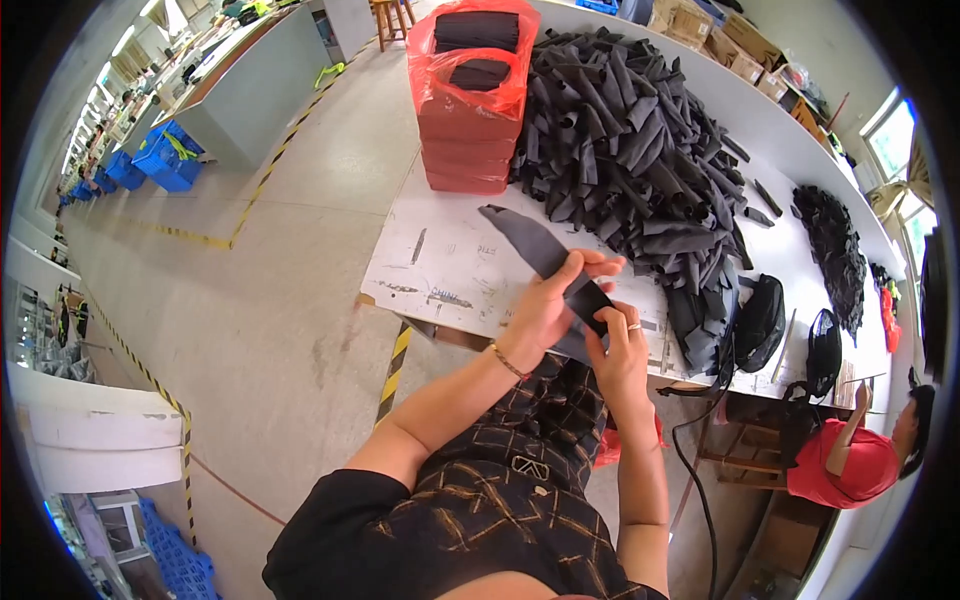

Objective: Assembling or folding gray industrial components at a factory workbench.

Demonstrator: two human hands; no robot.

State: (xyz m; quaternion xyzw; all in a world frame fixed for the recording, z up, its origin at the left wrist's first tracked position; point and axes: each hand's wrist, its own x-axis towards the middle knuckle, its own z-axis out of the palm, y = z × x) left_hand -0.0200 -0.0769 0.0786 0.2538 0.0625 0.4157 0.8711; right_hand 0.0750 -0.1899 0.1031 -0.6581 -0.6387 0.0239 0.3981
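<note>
Both hands meet over the near edge of the white desk, clenched on one long dark grey fabric strip. The left hand pinches it from the side with its fingers curled over the top; the right hand grips the strip's lower end from beneath. The strip's free end slants up over the desk toward a red plastic bag. That bag stands open at the desk's far left corner, holding folded black fabric stacks. Just right of the bag, a big heap of dark curled strips covers the desk's middle.
</note>
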